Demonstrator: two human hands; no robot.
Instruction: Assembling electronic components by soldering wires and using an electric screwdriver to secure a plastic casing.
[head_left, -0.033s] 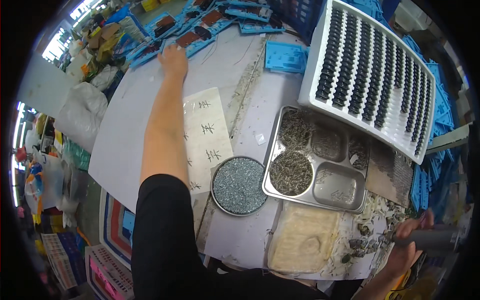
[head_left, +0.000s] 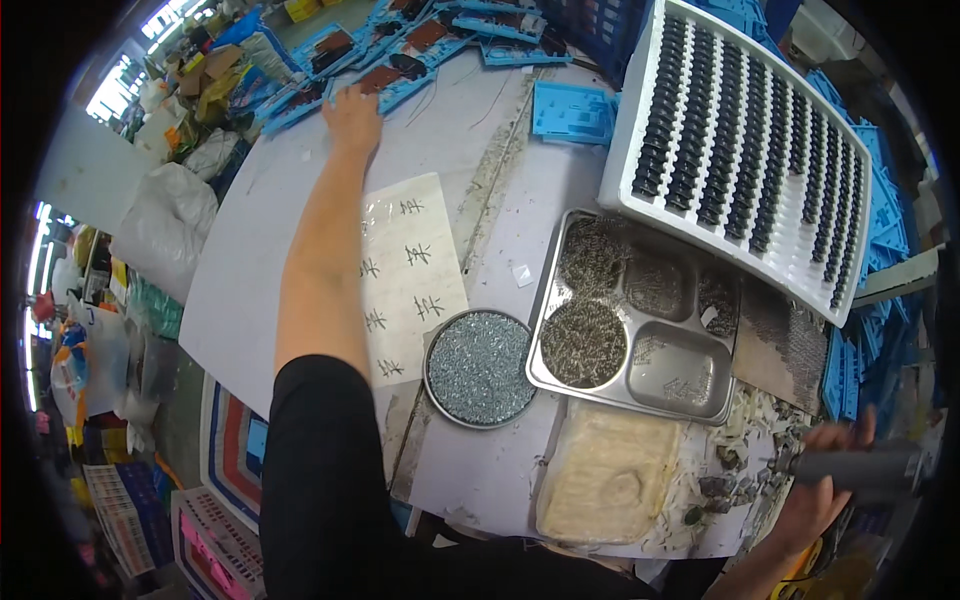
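At the far left of the table my left hand [head_left: 353,120] reaches out with fingers spread, its fingertips touching the near edge of a blue plastic panel [head_left: 400,92] with brown and black parts on it. I cannot see anything gripped in it. At the lower right, my right hand [head_left: 815,505] is wrapped round a dark grey electric screwdriver [head_left: 860,470] whose tip points left. A round dish of small silvery screws [head_left: 480,368] stands mid-table. Beside it, a metal compartment tray [head_left: 640,392] holds more small metal pieces. A bare blue panel [head_left: 572,112] lies farther back.
A tilted white foam tray [head_left: 790,215] with rows of black parts overhangs the metal tray at the right. More blue panels [head_left: 885,220] are heaped behind it. A marked paper sheet [head_left: 415,270], a yellowish block [head_left: 605,480] and scraps [head_left: 735,470] lie on the table.
My left hand has shifted very slightly to the right at the blue panel. The screwdriver in my right hand has moved a little up and to the right.
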